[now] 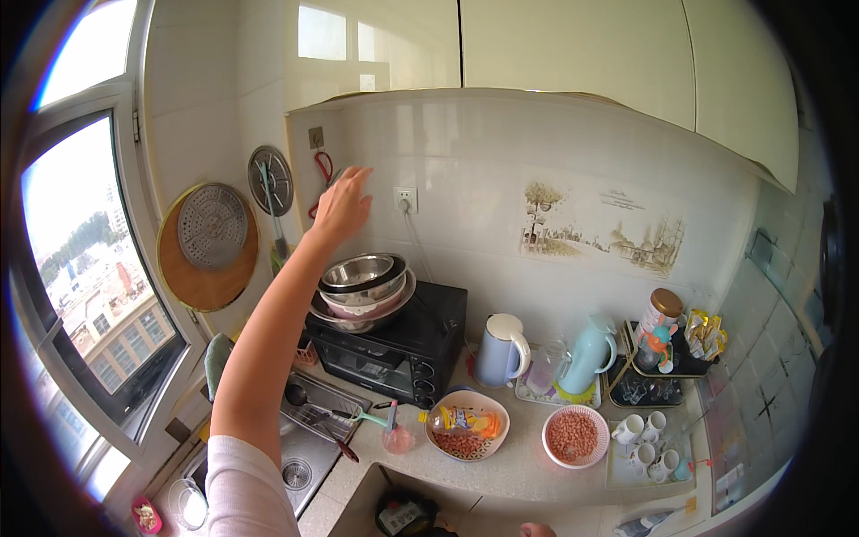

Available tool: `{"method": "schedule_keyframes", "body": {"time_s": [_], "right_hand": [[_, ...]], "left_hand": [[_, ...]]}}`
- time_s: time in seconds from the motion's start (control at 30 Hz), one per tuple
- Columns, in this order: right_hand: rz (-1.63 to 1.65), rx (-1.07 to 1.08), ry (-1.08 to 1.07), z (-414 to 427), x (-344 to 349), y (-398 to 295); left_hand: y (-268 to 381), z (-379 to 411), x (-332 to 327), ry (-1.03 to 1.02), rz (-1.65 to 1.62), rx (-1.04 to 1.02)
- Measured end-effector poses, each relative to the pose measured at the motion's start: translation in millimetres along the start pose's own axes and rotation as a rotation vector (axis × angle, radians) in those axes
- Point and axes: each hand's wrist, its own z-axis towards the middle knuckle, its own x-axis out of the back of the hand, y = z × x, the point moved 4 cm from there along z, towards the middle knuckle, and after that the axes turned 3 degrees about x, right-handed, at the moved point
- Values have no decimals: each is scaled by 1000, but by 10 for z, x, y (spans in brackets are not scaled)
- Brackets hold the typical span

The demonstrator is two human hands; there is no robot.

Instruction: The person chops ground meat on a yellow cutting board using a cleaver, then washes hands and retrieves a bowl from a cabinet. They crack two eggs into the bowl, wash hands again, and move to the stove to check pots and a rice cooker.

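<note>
My left hand is raised high toward the tiled wall, with my arm stretched up from the lower left. Its thumb stands apart from the bent fingers, and I see nothing held in it. Just behind it, red-handled scissors hang from a wall hook; my hand covers part of them, and whether it touches them is unclear. Beneath my forearm and hand, a stack of metal bowls rests on a black toaster oven. Only a small part of my right hand shows at the bottom edge, its fingers hidden.
A bowl holds peanuts and a bottle lying across them. Beside it stand a white basket of peanuts, a kettle, a blue jug and several mugs. Cabinets overhang; a sink lies left.
</note>
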Motion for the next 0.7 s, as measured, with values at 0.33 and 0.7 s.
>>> {"method": "schedule_keyframes", "body": {"time_s": [0.33,0.7], "right_hand": [[225,381,181,1477,938,-1631],[108,602,73,2497,1135,-2409]], "left_hand": [[-239,1574,-385,167,412,31],[-505,1919,-539,356,657,-71]]}}
